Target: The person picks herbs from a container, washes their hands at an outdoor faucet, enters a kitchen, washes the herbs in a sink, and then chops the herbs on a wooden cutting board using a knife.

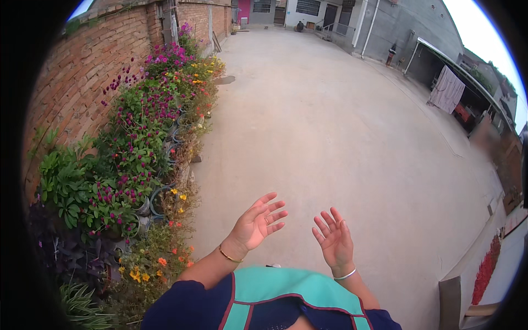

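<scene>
Both of my hands are raised in front of me over the concrete yard, apart from each other and holding nothing. My left hand (257, 221) has its fingers spread, with a ring on one finger and a gold-coloured bangle (230, 253) at the wrist. Fingers stretched out, my right hand (335, 238) shows its palm, and a silvery bangle (345, 274) circles that wrist. Below them is the turquoise apron (297, 283) with dark red trim that I wear over dark blue clothing. Nearest to my left hand are the orange and yellow flowers (154, 264) of the bed.
Along the left, potted plants with purple flowers (143, 121) line a brick wall (82, 77). Pale concrete ground (330, 126) stretches to grey buildings (407, 27) at the back. On the right, a cloth (446, 89) hangs by a shelter, and red items (486, 270) lie on a pale surface nearer me.
</scene>
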Available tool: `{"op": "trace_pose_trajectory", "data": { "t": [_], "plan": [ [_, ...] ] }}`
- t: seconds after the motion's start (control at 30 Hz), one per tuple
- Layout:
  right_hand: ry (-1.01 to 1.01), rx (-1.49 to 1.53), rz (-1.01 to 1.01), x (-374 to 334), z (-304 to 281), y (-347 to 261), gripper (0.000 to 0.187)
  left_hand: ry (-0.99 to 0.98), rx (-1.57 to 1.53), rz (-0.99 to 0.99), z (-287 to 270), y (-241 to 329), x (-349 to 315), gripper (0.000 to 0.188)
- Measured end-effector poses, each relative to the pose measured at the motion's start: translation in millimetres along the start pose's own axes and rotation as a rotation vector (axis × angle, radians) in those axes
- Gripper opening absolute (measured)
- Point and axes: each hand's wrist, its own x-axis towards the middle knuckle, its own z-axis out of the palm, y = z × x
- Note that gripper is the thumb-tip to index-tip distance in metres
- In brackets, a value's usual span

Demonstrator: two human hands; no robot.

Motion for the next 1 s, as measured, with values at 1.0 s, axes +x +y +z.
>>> {"op": "trace_pose_trajectory", "data": {
  "t": [1.0],
  "plan": [
    [0.079, 0.043, -0.056, 1289.0, 39.7, -28.7, 0.032, 0.181, 0.157, 0.07, -348.6, 573.0, 1052.2, 0.039]
  ]
}}
